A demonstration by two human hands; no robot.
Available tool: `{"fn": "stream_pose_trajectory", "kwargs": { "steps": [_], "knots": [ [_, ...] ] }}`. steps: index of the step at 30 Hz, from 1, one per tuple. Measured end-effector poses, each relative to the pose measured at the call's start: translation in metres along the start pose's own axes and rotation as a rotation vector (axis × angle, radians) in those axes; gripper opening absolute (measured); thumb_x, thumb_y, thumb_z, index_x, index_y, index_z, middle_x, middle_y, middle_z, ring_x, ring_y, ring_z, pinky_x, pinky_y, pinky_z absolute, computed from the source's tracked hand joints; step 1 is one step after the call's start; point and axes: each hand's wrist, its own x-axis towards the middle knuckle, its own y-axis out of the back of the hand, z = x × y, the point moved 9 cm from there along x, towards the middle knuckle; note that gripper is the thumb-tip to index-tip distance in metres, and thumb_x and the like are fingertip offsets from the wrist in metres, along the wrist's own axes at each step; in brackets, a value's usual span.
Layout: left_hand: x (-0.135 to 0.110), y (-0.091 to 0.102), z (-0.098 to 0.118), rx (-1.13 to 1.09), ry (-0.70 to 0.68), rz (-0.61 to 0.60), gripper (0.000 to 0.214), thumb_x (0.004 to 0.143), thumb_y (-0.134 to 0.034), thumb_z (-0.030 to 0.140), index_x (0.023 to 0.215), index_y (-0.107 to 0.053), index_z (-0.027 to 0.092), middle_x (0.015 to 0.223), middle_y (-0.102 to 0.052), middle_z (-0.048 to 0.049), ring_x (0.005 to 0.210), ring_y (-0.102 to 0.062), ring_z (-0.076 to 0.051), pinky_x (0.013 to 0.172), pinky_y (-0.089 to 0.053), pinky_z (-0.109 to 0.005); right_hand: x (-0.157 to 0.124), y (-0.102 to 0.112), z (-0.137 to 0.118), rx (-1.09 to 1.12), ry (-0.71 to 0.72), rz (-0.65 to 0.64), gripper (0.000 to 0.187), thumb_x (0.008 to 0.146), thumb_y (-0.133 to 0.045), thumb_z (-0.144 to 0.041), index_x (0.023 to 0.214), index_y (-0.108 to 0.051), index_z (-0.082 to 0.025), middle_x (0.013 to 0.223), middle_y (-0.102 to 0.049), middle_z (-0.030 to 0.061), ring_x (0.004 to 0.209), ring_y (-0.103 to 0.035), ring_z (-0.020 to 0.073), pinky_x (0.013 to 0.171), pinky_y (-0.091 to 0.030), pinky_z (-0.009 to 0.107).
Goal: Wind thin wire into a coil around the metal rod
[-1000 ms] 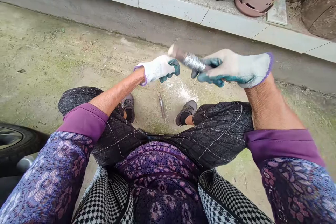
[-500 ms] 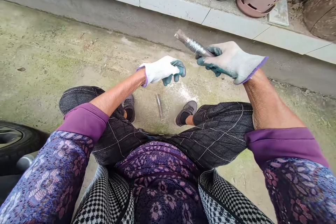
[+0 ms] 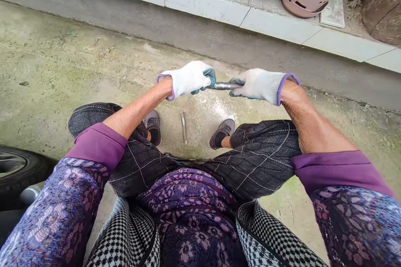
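Stick with shiny silver winding runs pretty much level, a 9-to-3 o'clock line between the left hand and right hand. Both are gloved: left's curled round the 9 end, hiding the tip, right's gripping the 3 end. Second stick lies on the ground between the shoes, roughly 6 to 7 o'clock from the left hand. White powder's scattered at the held one's 6.
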Motion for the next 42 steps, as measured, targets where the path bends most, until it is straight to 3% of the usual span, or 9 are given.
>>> {"fn": "stream_pose_trajectory", "kwargs": {
  "steps": [5, 8, 12, 17, 23, 28, 34, 39, 42],
  "knots": [
    [-0.003, -0.006, 0.009, -0.211, -0.046, -0.005, 0.023, 0.085, -0.056, 0.011, 0.102, -0.071, 0.01, 0.075, -0.065, -0.0025, 0.048, -0.046, -0.005, 0.052, -0.036, -0.021, -0.006, 0.037, 0.013, 0.096, -0.082, 0.285, 0.016, 0.086, -0.065, -0.033, 0.094, -0.068, -0.02, 0.062, -0.053, 0.0011, 0.057, -0.047, 0.0143, 0.053, -0.034, 0.03],
    [-0.002, -0.013, 0.009, -0.29, -0.058, -0.071, 0.021, 0.087, -0.055, 0.009, 0.1, -0.072, 0.011, 0.069, -0.062, -0.0015, 0.047, -0.047, -0.006, 0.052, -0.037, -0.022, -0.027, 0.055, 0.015, 0.476, -0.03, 0.439, 0.018, 0.084, -0.066, -0.035, 0.097, -0.066, -0.023, 0.067, -0.052, 0.0014, 0.055, -0.044, 0.0141, 0.047, -0.037, 0.029],
    [0.005, 0.003, 0.003, -0.349, -0.058, 0.031, 0.019, 0.091, -0.052, 0.013, 0.096, -0.071, 0.011, 0.064, -0.053, 0.0018, 0.05, -0.044, -0.006, 0.055, -0.038, -0.022, -0.045, 0.047, -0.006, 0.922, 0.173, 0.26, 0.027, 0.079, -0.072, -0.033, 0.102, -0.067, -0.021, 0.065, -0.048, -0.0012, 0.052, -0.04, 0.0108, 0.04, -0.034, 0.024],
    [0.005, 0.023, 0.01, -0.253, -0.095, 0.157, 0.016, 0.085, -0.054, 0.008, 0.084, -0.069, 0.013, 0.063, -0.054, 0.002, 0.056, -0.045, -0.006, 0.053, -0.034, -0.021, -0.032, 0.003, -0.021, 0.451, 0.188, -0.111, 0.018, 0.08, -0.072, -0.033, 0.094, -0.07, -0.022, 0.064, -0.056, -0.0019, 0.049, -0.044, 0.0098, 0.042, -0.033, 0.025],
    [-0.003, -0.014, 0.003, -0.063, 0.036, 0.019, 0.015, 0.085, -0.057, 0.011, 0.091, -0.071, 0.011, 0.065, -0.06, -0.0004, 0.05, -0.046, -0.007, 0.05, -0.035, -0.022, 0.001, 0.017, 0.009, -0.023, -0.017, 0.146, 0.009, 0.083, -0.066, -0.03, 0.083, -0.067, -0.021, 0.053, -0.049, -0.002, 0.048, -0.043, 0.0123, 0.045, -0.031, 0.028],
    [0.001, -0.009, 0.005, -0.31, -0.066, 0.046, 0.023, 0.09, -0.05, 0.01, 0.1, -0.07, 0.01, 0.075, -0.063, -0.0029, 0.048, -0.048, -0.005, 0.053, -0.04, -0.022, -0.021, 0.043, 0.006, 0.557, 0.017, 0.357, 0.011, 0.08, -0.07, -0.027, 0.088, -0.066, -0.021, 0.061, -0.049, -0.002, 0.049, -0.042, 0.0111, 0.041, -0.036, 0.025],
    [0.007, 0.0, -0.001, -0.292, -0.051, 0.051, 0.025, 0.09, -0.052, 0.015, 0.104, -0.072, 0.011, 0.076, -0.061, -0.0024, 0.056, -0.051, -0.007, 0.061, -0.045, -0.024, -0.046, 0.045, -0.022, 0.959, 0.234, 0.233, 0.018, 0.078, -0.07, -0.028, 0.095, -0.068, -0.024, 0.063, -0.047, -0.0024, 0.049, -0.038, 0.0111, 0.039, -0.033, 0.025],
    [0.004, 0.0, -0.001, -0.173, -0.052, 0.004, 0.015, 0.082, -0.059, 0.011, 0.087, -0.072, 0.015, 0.067, -0.058, -0.0005, 0.058, -0.051, -0.01, 0.055, -0.04, -0.022, -0.039, -0.005, -0.043, 0.454, 0.297, -0.204, 0.021, 0.079, -0.07, -0.032, 0.096, -0.07, -0.02, 0.066, -0.055, -0.0014, 0.053, -0.042, 0.0108, 0.046, -0.034, 0.026],
    [0.0, 0.002, -0.002, -0.065, -0.014, 0.022, 0.016, 0.081, -0.06, 0.013, 0.089, -0.073, 0.015, 0.064, -0.058, 0.0003, 0.055, -0.049, -0.009, 0.054, -0.038, -0.023, -0.009, -0.014, -0.018, -0.072, 0.113, -0.095, 0.009, 0.081, -0.068, -0.029, 0.084, -0.069, -0.02, 0.064, -0.055, 0.0002, 0.057, -0.046, 0.0133, 0.054, -0.034, 0.029]
  ]
}}
